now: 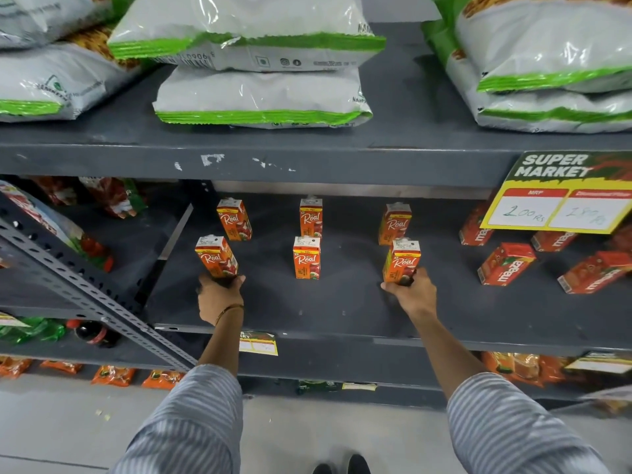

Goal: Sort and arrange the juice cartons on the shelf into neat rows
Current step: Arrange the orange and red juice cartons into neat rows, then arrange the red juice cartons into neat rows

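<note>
- The dark grey shelf point(342, 302) carries six orange juice cartons standing upright in two rows of three, well apart from one another.
- Back row, near the rear wall: back left carton point(234, 218), back middle carton point(311, 217), back right carton point(395, 223).
- Front row, nearer the shelf's front edge: front left carton point(216, 256), front middle carton point(306, 257), front right carton point(402, 260).
- The left hand point(219, 295) is wrapped around the base of the front left carton, fingers on one side and thumb on the other; the carton leans slightly left.
- The right hand point(412, 292) is closed around the lower part of the front right carton, which stands about upright.
- The front middle carton stands untouched between the two hands.
- Toward the right end of the same shelf, red drink cartons point(506, 265) lie on their sides in no order.
- A yellow price sign point(561, 196) hangs from the front edge of the upper shelf point(307, 159), over those red cartons.
- The upper shelf holds stacked grey-and-green bags point(260, 94), some showing a golden snack inside.
- Both forearms come out of striped sleeves point(191, 422); a thin band circles the left wrist.
- A slanted perforated metal brace point(85, 285) crosses the left part of the shelf.
</note>
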Available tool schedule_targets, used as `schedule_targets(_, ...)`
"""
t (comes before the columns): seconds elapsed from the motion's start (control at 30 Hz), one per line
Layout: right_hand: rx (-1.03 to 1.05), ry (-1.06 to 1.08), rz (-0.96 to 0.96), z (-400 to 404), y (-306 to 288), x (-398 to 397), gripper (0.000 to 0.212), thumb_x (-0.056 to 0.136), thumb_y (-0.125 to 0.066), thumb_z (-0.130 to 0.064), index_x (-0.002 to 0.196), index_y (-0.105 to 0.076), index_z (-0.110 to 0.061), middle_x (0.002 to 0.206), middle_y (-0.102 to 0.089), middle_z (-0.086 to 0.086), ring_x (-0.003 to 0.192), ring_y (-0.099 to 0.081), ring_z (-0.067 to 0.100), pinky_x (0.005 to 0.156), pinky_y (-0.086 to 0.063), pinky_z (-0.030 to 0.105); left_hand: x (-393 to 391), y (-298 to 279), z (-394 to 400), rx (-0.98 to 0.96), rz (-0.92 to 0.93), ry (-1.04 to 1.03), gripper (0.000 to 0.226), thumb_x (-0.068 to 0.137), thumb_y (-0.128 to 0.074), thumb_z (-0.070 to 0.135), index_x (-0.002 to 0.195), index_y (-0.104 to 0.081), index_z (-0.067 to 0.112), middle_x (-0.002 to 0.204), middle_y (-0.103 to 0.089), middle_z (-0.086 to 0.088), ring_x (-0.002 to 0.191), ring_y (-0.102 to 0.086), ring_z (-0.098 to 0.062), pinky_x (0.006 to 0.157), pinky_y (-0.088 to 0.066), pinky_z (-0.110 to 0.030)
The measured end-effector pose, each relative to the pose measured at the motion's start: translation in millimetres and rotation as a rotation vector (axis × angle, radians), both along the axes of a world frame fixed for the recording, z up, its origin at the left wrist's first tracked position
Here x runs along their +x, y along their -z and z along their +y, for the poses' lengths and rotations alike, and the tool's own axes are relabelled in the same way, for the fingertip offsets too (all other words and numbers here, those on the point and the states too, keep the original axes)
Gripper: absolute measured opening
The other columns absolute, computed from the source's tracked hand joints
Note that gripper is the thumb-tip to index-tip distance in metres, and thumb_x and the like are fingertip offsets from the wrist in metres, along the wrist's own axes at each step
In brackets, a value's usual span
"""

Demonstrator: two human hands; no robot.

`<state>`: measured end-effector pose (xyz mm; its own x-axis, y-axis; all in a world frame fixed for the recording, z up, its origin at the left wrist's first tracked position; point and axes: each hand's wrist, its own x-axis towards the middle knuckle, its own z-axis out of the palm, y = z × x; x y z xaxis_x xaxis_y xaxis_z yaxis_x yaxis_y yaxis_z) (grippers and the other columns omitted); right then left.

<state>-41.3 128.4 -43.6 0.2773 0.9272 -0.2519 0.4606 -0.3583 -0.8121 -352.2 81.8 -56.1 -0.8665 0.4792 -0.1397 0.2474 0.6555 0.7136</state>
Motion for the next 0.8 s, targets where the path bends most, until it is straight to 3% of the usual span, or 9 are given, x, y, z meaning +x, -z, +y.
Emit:
schedule_targets(0.13,0.063,0.027,0.002,-10.5,-2.6,6.1,0.061,0.076,-0.075,-0.022,0.128,-0.046,-0.007,0.126,-0.063,0.013,0.118,-0.057,0.032,0.100,-0.044,0.040,30.7,16.0,-15.5,0.036,0.060,0.102,0.083,0.070,-0.078,0.028,0.132,-0.032,-0.003,0.137,-0.042,-0.027,0.130,-0.034,-0.043,0.104,-0.034,-0.058)
schedule_targets(0.27,0.154,0.107,-0.069,-32.7,4.6,31.5,0.053,0.084,-0.066,-0.023,0.131,-0.047,-0.009,0.132,-0.059,0.010,0.124,-0.052,0.028,0.102,-0.041,0.035,95.0,28.1,-33.5,0.055,0.164,0.336,0.076,0.073,-0.076,0.024,0.131,-0.037,-0.007,0.133,-0.044,-0.031,0.126,-0.037,-0.048,0.104,-0.033,-0.059)
schedule_targets(0.53,0.225,0.371,-0.108,-53.4,14.7,142.8,0.034,0.088,-0.058,-0.011,0.120,-0.054,-0.001,0.121,-0.060,0.018,0.114,-0.054,0.034,0.097,-0.042,0.038,270.9,30.4,-19.5,0.068,0.178,0.776,0.068,0.078,-0.071,0.027,0.131,-0.042,-0.004,0.136,-0.047,-0.025,0.133,-0.035,-0.037,0.112,-0.024,-0.045)
schedule_targets(0.7,0.268,0.465,-0.086,-45.0,21.0,222.5,0.032,0.086,-0.059,-0.008,0.115,-0.051,0.003,0.116,-0.056,0.021,0.111,-0.052,0.037,0.096,-0.041,0.042,371.0,27.3,11.3,0.094,0.134,0.842,0.070,0.079,-0.070,0.030,0.133,-0.040,-0.003,0.138,-0.046,-0.022,0.133,-0.035,-0.034,0.114,-0.022,-0.043)
schedule_targets(0.8,0.260,0.395,-0.056,-33.9,22.4,266.6,0.040,0.086,-0.060,-0.008,0.122,-0.046,0.002,0.120,-0.052,0.020,0.114,-0.050,0.035,0.098,-0.039,0.040,421.6,19.6,30.3,0.086,0.090,0.784,0.074,0.078,-0.070,0.035,0.133,-0.038,-0.001,0.138,-0.045,-0.021,0.133,-0.035,-0.033,0.114,-0.021,-0.041)
